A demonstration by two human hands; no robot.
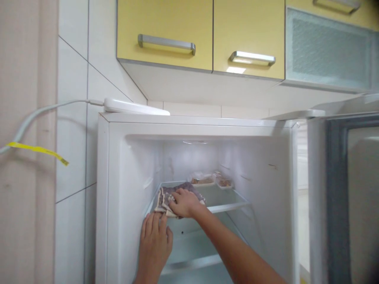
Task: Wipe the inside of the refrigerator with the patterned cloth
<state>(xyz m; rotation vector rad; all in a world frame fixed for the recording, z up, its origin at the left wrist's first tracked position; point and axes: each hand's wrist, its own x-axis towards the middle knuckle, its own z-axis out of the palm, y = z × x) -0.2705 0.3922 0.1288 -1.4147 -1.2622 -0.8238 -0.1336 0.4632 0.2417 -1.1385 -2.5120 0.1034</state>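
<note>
Inside an open white fridge [103, 197], a grey-brown patterned cloth with pale edges [162, 198] lies on the left part of the upper glass shelf [229, 206]. My right hand [184, 202] presses on this cloth, its fingers bent around a bunched part. At the shelf's front left corner is my left hand [155, 234], fingertips at the shelf edge just below the cloth, fingers slightly apart and nothing held. Two clear-wrapped food packs [202, 179] sit at the back of the shelf.
A lower glass shelf [192, 263] spans the fridge beneath my arms. The fridge door [337, 197] stands open at the right. On the fridge top lies a white device [133, 107] with a cable [59, 105]. Yellow cupboards [166, 19] hang above.
</note>
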